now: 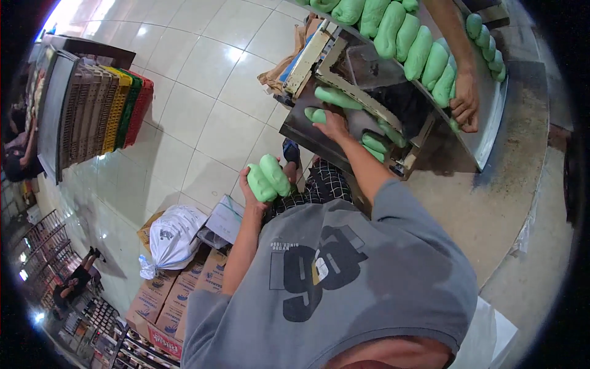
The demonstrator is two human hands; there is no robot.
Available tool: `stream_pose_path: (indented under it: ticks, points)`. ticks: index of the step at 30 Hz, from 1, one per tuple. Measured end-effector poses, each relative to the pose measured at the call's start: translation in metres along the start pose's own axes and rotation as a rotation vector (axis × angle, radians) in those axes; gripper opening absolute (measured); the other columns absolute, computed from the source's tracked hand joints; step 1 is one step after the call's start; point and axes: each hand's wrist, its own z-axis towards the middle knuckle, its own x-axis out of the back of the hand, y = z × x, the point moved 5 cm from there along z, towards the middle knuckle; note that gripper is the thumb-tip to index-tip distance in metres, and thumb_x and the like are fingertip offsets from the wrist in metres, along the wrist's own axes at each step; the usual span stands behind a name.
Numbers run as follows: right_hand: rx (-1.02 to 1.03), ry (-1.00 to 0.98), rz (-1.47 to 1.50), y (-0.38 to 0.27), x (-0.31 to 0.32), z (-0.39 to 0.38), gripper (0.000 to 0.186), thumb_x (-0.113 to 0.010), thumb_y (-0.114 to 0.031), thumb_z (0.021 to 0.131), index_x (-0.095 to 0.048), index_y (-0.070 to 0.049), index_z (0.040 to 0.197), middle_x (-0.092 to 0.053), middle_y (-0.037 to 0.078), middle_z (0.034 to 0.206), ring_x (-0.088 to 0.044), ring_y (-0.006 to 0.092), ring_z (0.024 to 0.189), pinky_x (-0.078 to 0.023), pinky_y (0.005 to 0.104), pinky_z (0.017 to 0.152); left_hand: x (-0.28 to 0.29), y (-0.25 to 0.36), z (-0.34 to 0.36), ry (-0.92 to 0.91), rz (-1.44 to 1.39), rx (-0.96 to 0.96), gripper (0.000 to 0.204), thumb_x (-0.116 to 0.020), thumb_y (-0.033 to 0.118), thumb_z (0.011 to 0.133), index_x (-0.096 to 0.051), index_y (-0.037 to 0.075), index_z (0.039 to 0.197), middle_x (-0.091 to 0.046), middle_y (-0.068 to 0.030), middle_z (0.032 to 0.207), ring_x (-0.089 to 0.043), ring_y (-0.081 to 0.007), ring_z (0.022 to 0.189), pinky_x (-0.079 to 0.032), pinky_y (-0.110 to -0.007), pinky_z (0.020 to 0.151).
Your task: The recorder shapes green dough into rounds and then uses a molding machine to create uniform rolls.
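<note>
My left hand (253, 195) is shut on two soft green dough pieces (268, 177), held up in front of my grey shirt. My right hand (332, 126) reaches forward to the dark metal machine (369, 74) and touches a green dough piece (316, 114) at its near edge, fingers spread over it. Another green piece (338, 98) lies just beyond, and more (375, 142) sit to the right of my wrist. A metal tray (491, 117) holds rows of green dough pieces (418, 46). Another person's hand (466, 98) rests on that tray.
Stacked plastic crates (104, 111) in brown, yellow, green and red stand at the left on the white tiled floor (203, 80). A white sack (172, 237) lies on cardboard boxes (184, 289) at lower left. A round concrete surface (491, 203) lies at the right.
</note>
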Motion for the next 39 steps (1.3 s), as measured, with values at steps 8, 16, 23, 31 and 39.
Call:
stream_pose_path:
  ticks: [8,16,23,31,39]
  points:
    - [0.104,-0.036,0.925,-0.102,-0.023,-0.122,0.056,-0.062,-0.041,0.088,-0.053,0.000,0.125,-0.056,0.020,0.121,-0.052,0.0309,0.116,-0.038,0.0443,0.100,0.027,-0.002,0.013,0.280,-0.067,-0.054,0.068,-0.048,0.057,0.080,-0.053,0.007,0.126,-0.060,-0.0170,0.118,-0.061,-0.0341,0.101,-0.049,-0.053,0.089]
    - [0.274,0.137,-0.098,-0.041,0.061,-0.048,0.070,-0.069,-0.030,0.080,-0.037,-0.014,0.140,-0.051,0.021,0.123,-0.049,0.0352,0.114,-0.041,0.0460,0.093,0.064,0.006,0.011,0.297,-0.080,-0.047,0.062,-0.049,0.058,0.081,-0.058,0.011,0.120,-0.062,-0.0135,0.115,-0.061,-0.0338,0.101,-0.050,-0.053,0.087]
    - [0.139,0.096,0.357,-0.018,0.031,-0.022,0.055,-0.066,-0.022,0.082,-0.043,-0.012,0.131,-0.059,0.018,0.111,-0.061,0.0341,0.095,-0.047,0.0448,0.082,0.041,0.009,0.013,0.253,-0.031,-0.075,0.058,-0.052,0.055,0.079,-0.060,0.011,0.115,-0.064,-0.0116,0.110,-0.063,-0.0305,0.097,-0.051,-0.049,0.086]
    - [-0.187,-0.331,1.709,-0.076,0.025,-0.165,0.051,-0.035,-0.042,0.101,-0.044,-0.003,0.132,-0.056,0.007,0.118,-0.051,0.0180,0.115,-0.037,0.0333,0.102,0.031,-0.005,0.040,0.161,-0.041,-0.057,0.066,-0.048,0.060,0.082,-0.056,0.008,0.123,-0.060,-0.0136,0.120,-0.057,-0.0324,0.109,-0.043,-0.050,0.098]
    - [-0.246,-0.117,-0.224,0.076,0.072,-0.085,0.048,-0.051,-0.037,0.094,-0.045,-0.013,0.136,-0.047,0.018,0.127,-0.049,0.0312,0.113,-0.041,0.0398,0.094,0.010,-0.027,0.073,-0.045,-0.177,-0.054,0.055,-0.046,0.054,0.086,-0.060,0.009,0.115,-0.064,-0.0129,0.113,-0.060,-0.0321,0.105,-0.044,-0.048,0.097]
